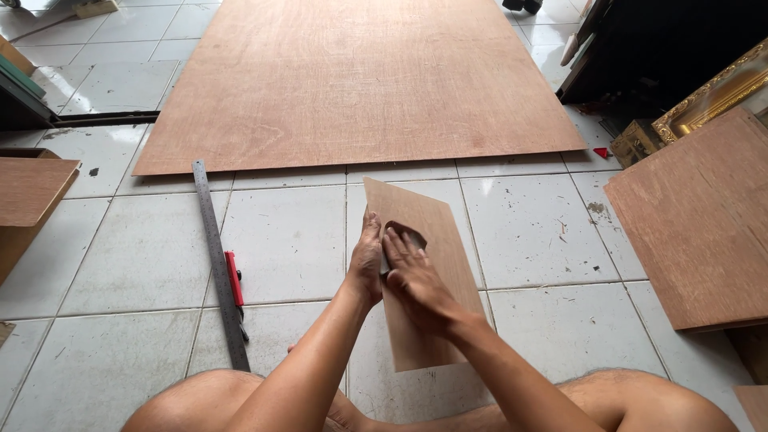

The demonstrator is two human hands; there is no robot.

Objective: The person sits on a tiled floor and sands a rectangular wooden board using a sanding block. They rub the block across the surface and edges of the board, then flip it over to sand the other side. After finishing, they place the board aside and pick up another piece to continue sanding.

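I look down at a white tiled floor (pixel 544 232); a large plywood sheet (pixel 360 80) lies flat at the far side; a smaller plywood board (pixel 704 224) sits at the right; near me, a small thin wooden panel (pixel 436 240) rests on the tiles; a long steel ruler (pixel 220 264) lies to the left with a red cutter (pixel 234 278) just beside it; my left hand (pixel 366 260) grips the panel's left edge, fingers curled; my right hand (pixel 416 280) presses flat on it, fingers spread.
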